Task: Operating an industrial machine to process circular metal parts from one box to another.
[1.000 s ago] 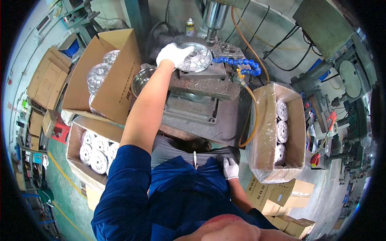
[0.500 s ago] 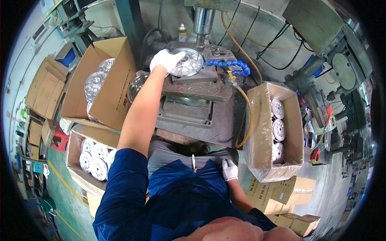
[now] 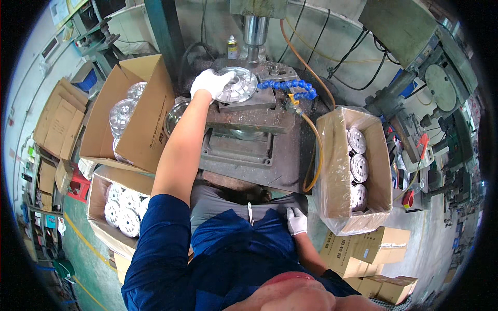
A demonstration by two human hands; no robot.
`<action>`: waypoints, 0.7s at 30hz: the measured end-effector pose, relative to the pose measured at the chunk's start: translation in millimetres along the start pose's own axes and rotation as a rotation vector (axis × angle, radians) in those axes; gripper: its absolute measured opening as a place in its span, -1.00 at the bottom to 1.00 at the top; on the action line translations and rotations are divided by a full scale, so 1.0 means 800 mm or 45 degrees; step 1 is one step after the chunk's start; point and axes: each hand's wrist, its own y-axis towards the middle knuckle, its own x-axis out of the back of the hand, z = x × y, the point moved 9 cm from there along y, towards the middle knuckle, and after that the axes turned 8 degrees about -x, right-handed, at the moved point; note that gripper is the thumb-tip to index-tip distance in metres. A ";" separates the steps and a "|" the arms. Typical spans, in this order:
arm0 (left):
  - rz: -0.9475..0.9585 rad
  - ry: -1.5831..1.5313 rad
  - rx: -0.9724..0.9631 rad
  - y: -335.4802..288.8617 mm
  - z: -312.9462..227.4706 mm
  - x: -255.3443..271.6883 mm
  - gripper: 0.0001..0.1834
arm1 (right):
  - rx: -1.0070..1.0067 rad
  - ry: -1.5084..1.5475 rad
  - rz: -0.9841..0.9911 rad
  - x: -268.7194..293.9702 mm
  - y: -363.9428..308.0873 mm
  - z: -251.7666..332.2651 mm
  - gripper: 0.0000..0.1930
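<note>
My left hand [image 3: 211,83], in a white glove, reaches out to a press and grips the left edge of a round silver metal disc [image 3: 239,89] with a raised hub. The disc sits on the flat die block [image 3: 248,105], in front of the upright steel ram [image 3: 253,55]. Its left rim is hidden under my fingers. My right hand [image 3: 297,222], also gloved, lies flat on my right thigh and holds nothing. A blue jointed hose [image 3: 285,83] points at the disc from the right.
Left of the press stands a tall carton [image 3: 150,111] with shiny discs, and below it a carton of pale discs [image 3: 96,199]. A plastic-lined carton [image 3: 330,171] with stacked discs stands at the right. A spray can [image 3: 232,49] stands behind; an orange hose [image 3: 320,150] hangs beside the table.
The view has shifted slightly. My left hand stays on the disc at the die block, and my right hand still rests on my thigh.
</note>
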 end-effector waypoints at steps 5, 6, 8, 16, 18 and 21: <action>0.011 -0.014 0.002 -0.001 0.001 0.000 -0.11 | 0.011 -0.072 -0.020 0.009 -0.007 0.017 -0.65; 0.003 -0.004 -0.006 0.000 0.000 0.000 -0.10 | 0.031 -0.054 -0.037 0.011 -0.008 0.019 -0.65; 0.021 -0.007 0.005 -0.001 -0.002 0.000 -0.10 | 0.044 -0.035 -0.056 0.013 -0.008 0.020 -0.65; -0.168 -0.013 -0.033 -0.004 -0.005 0.009 -0.03 | 0.022 -0.053 -0.059 0.016 -0.006 0.022 -0.65; -0.218 0.028 0.023 -0.010 -0.008 0.020 -0.07 | 0.049 -0.073 -0.110 0.019 -0.008 0.023 -0.65; -0.308 -0.130 -0.010 -0.016 -0.003 0.041 -0.25 | 0.037 -0.049 -0.036 0.012 -0.006 0.019 -0.62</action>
